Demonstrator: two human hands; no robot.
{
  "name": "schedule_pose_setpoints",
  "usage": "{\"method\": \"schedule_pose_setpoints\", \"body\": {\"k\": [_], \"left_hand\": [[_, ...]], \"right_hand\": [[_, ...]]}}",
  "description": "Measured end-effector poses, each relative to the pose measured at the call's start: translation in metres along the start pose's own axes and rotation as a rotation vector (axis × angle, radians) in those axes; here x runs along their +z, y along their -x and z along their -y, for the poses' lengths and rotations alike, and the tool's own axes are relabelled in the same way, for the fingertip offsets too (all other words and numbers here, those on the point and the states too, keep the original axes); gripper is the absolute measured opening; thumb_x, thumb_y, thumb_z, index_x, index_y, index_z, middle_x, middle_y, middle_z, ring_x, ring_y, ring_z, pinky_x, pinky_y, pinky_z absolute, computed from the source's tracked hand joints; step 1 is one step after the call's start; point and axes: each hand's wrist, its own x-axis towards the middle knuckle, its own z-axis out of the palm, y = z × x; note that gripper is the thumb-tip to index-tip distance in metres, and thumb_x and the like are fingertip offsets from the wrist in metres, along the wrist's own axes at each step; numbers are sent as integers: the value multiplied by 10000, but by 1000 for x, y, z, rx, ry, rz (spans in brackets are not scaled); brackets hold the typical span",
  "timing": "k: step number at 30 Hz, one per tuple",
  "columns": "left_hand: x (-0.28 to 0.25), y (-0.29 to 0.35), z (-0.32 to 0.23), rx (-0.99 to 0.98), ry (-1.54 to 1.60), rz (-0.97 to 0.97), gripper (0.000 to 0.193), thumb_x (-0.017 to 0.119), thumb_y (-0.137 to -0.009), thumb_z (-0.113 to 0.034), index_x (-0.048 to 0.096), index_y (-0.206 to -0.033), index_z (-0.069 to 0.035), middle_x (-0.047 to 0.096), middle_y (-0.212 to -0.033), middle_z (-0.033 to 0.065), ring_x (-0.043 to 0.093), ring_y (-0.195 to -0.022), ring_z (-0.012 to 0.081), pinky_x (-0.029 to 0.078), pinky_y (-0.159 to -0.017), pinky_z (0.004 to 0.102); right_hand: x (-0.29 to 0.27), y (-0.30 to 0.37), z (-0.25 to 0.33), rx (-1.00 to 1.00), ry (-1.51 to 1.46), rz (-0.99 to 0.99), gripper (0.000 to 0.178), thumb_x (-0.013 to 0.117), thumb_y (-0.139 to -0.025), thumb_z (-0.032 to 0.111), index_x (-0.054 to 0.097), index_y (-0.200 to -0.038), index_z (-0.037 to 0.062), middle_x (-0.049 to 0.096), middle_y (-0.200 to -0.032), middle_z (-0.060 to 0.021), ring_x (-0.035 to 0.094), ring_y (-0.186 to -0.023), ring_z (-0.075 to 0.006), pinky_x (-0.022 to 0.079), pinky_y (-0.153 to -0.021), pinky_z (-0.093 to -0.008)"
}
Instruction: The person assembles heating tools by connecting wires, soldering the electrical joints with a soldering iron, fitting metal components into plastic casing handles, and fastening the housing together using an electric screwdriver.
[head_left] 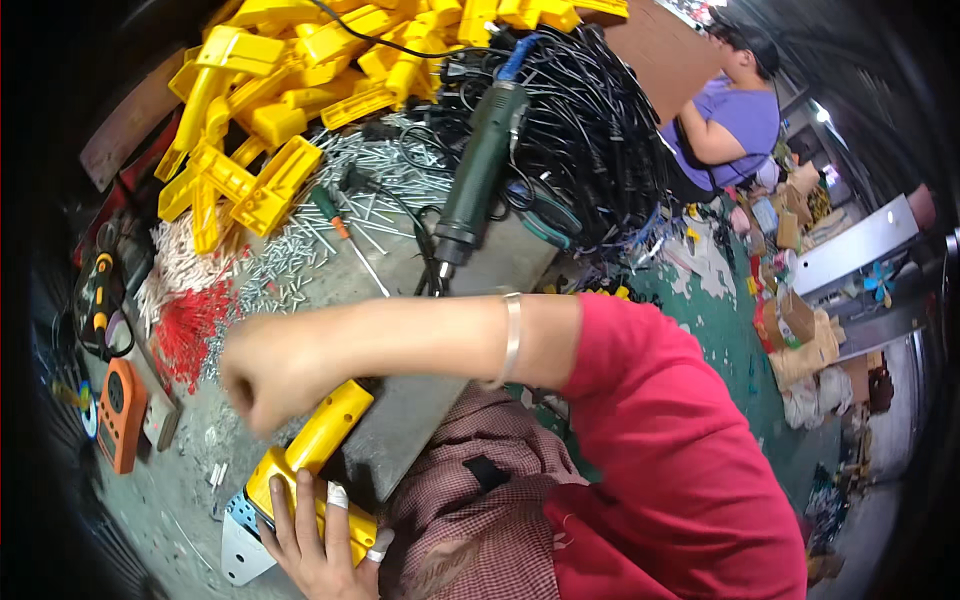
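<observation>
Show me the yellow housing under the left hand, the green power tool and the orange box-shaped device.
Yellow housing (pixel 334 427): head view, uncovered upper section.
Green power tool (pixel 482 165): head view, middle of body.
Orange device (pixel 122 416): head view, front face.

Motion blur, covered parts and cropped edges

Below and left of the green power tool, the right hand is blurred; whether it holds anything is unclear. Farther below the power tool, the left hand covers part of a yellow casing, its wrist cut off. Above-left of the power tool, yellow parts run past the upper edge.
</observation>
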Motion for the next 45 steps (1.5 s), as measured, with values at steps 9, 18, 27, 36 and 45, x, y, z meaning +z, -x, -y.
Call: {"method": "schedule_pose_setpoints", "body": {"k": [9,18,27,36,45], "left_hand": [[2,1,0,7,65,12,698,715,-767,-327,456,-1394,-164,359,-1501,105,263,-1401,385,175,-1092,601],[-2,5,2,-36,-131,85,568,608,-835,-467,548,-1281,-119,435,-1436,137,338,-1359,393,214,-1062,568],[4,0,4,11,34,-51,427,655,-745,-283,619,-1159,-186,516,-1382,54,433,-1316,281,241,-1032,551],[-26,-15,21,31,127,91,510,629,-733,-506,630,-1170,-242,521,-1377,67,496,-1229,262,281,-1006,509],[-21,-27,26,-49,-17,-130,709,635,-775,-546,523,-1318,-104,507,-1294,178,506,-1108,350,383,-924,469]], "right_hand": [[30,-58,10,-16,127,364,263,717,-649,257,731,-786,33,708,-789,-115,672,-746,-238,528,-695,-364],[20,-32,26,-273,418,274,250,639,-665,213,703,-763,-8,649,-706,-207,646,-693,-351,506,-665,-439],[8,-5,11,-126,34,241,187,580,-812,88,677,-916,-34,659,-868,-123,631,-776,-209,494,-716,-313],[-27,54,0,486,-303,72,139,638,-819,59,705,-921,-7,659,-782,-3,562,-708,-50,454,-624,-211],[-19,65,0,253,-284,-1,137,626,-825,11,696,-942,0,671,-840,-41,591,-752,-94,479,-683,-233]]}}
